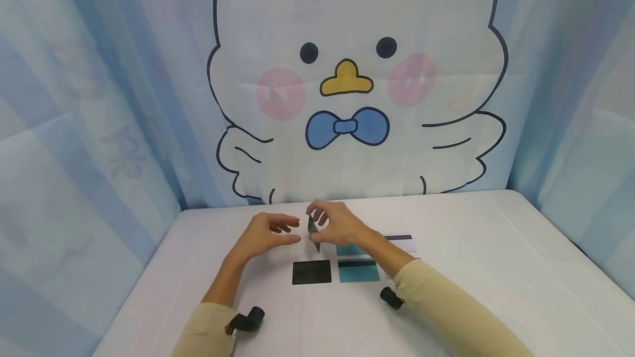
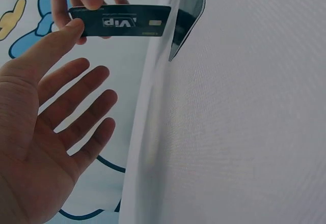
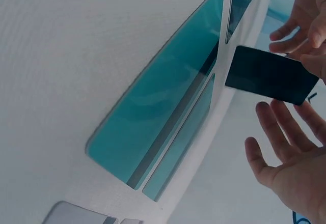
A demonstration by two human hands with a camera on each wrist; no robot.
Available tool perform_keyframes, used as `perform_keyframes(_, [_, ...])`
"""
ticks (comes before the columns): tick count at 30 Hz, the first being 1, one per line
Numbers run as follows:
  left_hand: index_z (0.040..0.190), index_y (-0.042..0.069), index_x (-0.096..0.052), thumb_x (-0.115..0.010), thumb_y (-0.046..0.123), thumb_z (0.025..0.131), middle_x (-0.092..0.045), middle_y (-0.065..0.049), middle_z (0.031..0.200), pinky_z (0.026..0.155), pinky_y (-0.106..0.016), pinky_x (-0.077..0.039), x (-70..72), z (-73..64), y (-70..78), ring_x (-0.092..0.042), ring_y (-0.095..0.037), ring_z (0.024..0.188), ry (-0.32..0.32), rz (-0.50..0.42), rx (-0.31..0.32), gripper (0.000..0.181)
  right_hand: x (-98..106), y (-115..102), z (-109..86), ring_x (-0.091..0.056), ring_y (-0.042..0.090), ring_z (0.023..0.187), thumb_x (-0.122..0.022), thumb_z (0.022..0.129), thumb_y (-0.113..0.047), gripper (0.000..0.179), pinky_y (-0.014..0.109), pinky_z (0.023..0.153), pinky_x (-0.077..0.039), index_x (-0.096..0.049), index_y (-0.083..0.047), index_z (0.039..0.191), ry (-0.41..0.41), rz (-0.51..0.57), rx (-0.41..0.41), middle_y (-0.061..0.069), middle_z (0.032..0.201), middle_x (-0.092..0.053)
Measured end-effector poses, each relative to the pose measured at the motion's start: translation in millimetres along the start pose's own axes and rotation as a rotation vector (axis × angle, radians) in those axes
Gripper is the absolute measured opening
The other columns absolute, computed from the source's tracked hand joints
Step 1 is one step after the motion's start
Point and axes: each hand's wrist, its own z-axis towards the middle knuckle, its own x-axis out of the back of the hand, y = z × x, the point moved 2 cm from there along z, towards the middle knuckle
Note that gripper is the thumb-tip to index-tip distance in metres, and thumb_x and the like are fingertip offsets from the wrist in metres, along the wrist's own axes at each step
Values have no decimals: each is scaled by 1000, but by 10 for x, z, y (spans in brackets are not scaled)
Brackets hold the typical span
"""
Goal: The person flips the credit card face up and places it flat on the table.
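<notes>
My right hand (image 1: pixel 334 225) pinches a dark card (image 2: pixel 122 21) between thumb and forefinger, holding it upright over the table. The face towards the left wrist camera carries "Vip" lettering and a small gold chip; the right wrist view shows the plain dark back. Just left of the card my left hand (image 1: pixel 270 231) hovers, fingers spread and thumb pointing at the card. In the left wrist view, that thumb overlaps the card's end. Nearer me, a black card (image 1: pixel 311 272) lies flat, with a teal card (image 1: pixel 359 271) to its right.
A second teal card (image 1: pixel 349 250) lies farther back, partly behind my right forearm. Beyond it is a pale card (image 1: pixel 401 243) with a dark stripe; another pale card is mostly hidden under the forearm. The white table (image 1: pixel 496 280) ends at a printed curtain (image 1: pixel 347 169).
</notes>
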Motion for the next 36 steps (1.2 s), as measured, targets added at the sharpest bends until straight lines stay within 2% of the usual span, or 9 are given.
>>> perform_keyframes(10, [128,13,-75,-87,32,85,-77,-1,122,100,-45,-55,7,-1,-13,-70,-21,109,3,-9,7,48,24,25,-1,-64,24,114,-86,85,-23,53,48,98,-55,-65,-9,131,60,-5,-15,3,122,-71])
perform_keyframes(18, [130,16,-74,-90,33,82,-75,0,125,95,-44,-57,-13,17,-41,-70,-22,109,-26,-7,19,53,47,36,-15,-63,35,121,-87,82,-24,52,56,102,-50,-67,-13,129,91,65,-56,12,122,-73])
perform_keyframes(24, [130,19,-74,-92,31,79,-73,-2,128,91,-42,-57,-42,29,-49,-69,-22,108,-43,13,-1,55,54,31,-36,-62,31,124,-88,81,-25,51,57,104,-49,-67,-16,128,111,87,-68,11,123,-75])
perform_keyframes(29, [129,20,-74,-93,27,78,-74,-1,126,93,-44,-56,-50,23,-25,-69,-21,108,-41,21,-3,54,56,28,-56,-61,30,129,-87,81,-25,52,57,105,-48,-67,-16,128,121,112,-85,5,122,-76])
perform_keyframes(36, [127,19,-74,-93,21,78,-74,2,120,100,-48,-55,-65,16,-18,-67,-21,110,-21,29,-1,52,50,54,-81,-61,31,131,-87,82,-26,54,58,106,-49,-67,-15,130,115,120,-101,6,126,-75])
